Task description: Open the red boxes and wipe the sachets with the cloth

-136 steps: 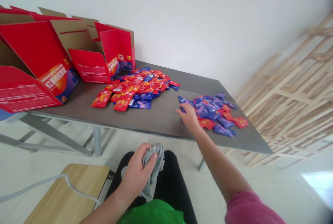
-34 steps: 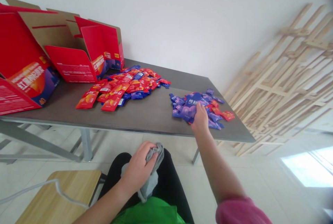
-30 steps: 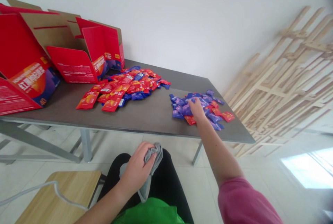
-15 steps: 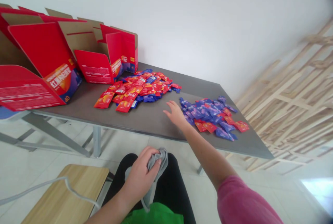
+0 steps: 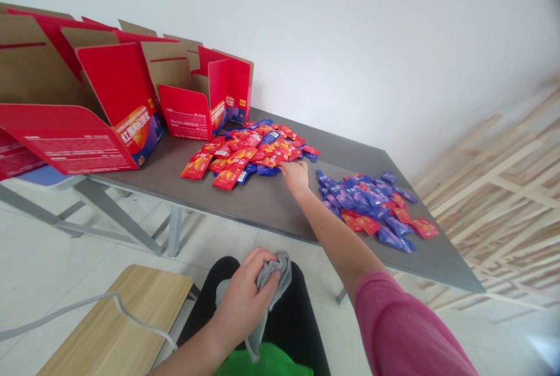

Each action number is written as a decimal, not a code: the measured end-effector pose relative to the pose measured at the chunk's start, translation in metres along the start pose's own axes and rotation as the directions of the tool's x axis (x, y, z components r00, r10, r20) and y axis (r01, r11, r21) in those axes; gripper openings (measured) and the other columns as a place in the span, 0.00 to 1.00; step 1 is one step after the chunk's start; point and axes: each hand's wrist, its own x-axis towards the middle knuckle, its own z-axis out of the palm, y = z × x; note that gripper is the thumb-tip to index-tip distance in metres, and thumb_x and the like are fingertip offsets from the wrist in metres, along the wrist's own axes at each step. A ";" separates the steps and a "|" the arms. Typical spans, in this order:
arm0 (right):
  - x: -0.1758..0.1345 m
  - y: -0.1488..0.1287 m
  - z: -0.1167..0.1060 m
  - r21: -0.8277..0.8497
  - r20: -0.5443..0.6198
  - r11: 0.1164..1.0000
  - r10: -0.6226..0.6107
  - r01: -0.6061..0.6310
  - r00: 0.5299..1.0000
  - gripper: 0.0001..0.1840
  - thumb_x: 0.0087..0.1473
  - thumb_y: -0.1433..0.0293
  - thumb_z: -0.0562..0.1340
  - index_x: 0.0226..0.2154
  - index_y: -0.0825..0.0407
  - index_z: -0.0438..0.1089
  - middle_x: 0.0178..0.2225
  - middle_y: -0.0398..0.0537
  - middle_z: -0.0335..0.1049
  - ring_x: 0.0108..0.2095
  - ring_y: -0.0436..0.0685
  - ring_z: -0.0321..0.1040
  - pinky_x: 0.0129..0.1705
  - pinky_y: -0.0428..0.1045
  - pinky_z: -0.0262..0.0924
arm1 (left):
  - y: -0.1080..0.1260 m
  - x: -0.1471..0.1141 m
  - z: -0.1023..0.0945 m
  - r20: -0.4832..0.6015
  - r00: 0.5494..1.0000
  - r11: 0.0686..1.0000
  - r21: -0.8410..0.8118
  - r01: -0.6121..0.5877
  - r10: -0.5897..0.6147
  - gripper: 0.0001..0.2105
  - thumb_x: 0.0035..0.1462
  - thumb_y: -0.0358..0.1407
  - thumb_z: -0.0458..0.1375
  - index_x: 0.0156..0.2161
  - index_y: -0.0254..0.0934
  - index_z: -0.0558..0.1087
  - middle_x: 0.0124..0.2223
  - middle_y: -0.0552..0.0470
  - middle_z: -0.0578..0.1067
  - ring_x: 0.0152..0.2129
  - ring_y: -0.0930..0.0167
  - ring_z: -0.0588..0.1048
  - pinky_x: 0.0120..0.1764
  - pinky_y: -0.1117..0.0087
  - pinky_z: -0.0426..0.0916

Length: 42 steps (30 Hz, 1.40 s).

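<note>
My left hand [image 5: 251, 288] is closed round a crumpled grey cloth [image 5: 280, 274] above my lap. My right hand [image 5: 296, 178] reaches over the table, its fingers drawn together at the lower right edge of a pile of red and blue sachets [image 5: 256, 146]. The fingertips meet the pile; whether a sachet is pinched between them is hidden. A second pile of mostly purple-blue sachets [image 5: 363, 198], with some red ones among them, lies to the right of my right hand.
Open red cardboard boxes [image 5: 184, 111] stand along the left of the grey table [image 5: 210, 201], flaps up. A wooden stool [image 5: 126, 306] with a pale cable [image 5: 87, 300] across it is at lower left. Wooden slats [image 5: 503, 201] stand beyond the table's right end.
My right hand has moved leftward to the edge of the left pile, and its spread fingers have drawn together. The left hand keeps the cloth. The view has shifted slightly left.
</note>
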 end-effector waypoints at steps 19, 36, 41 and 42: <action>-0.065 0.003 -0.095 0.534 -0.328 0.840 0.311 -0.096 0.892 0.19 0.61 0.62 0.52 0.38 0.53 0.76 0.32 0.46 0.76 0.33 0.55 0.70 0.37 0.48 0.63 | 0.002 0.017 0.001 -0.251 0.912 0.935 -0.232 0.269 -0.325 0.10 0.58 0.43 0.58 0.40 0.41 0.70 0.37 0.53 0.76 0.38 0.66 0.76 0.43 0.67 0.68; -0.235 -0.074 -0.093 0.939 0.328 -0.231 0.378 -0.254 0.866 0.24 0.52 0.52 0.66 0.46 0.49 0.74 0.44 0.50 0.79 0.46 0.61 0.75 0.48 0.56 0.69 | 0.027 0.011 0.028 0.121 0.880 0.738 -0.499 0.454 -0.459 0.14 0.52 0.45 0.64 0.39 0.37 0.74 0.28 0.54 0.78 0.23 0.69 0.77 0.29 0.70 0.71; -0.240 -0.077 -0.096 0.964 0.215 -0.246 0.515 -0.098 0.830 0.18 0.56 0.54 0.64 0.43 0.49 0.73 0.42 0.49 0.79 0.43 0.60 0.76 0.48 0.56 0.69 | 0.059 0.013 0.012 -0.337 0.916 0.950 -0.290 0.118 -0.217 0.10 0.57 0.42 0.60 0.42 0.41 0.73 0.40 0.53 0.79 0.37 0.69 0.78 0.40 0.69 0.72; -0.240 -0.077 -0.097 0.970 0.185 -0.234 0.556 -0.061 0.810 0.18 0.56 0.54 0.64 0.43 0.48 0.73 0.41 0.47 0.79 0.42 0.59 0.76 0.47 0.56 0.70 | 0.064 0.015 0.009 -0.431 0.895 0.978 -0.209 0.025 -0.115 0.09 0.58 0.40 0.60 0.43 0.41 0.73 0.45 0.52 0.78 0.42 0.69 0.76 0.46 0.69 0.71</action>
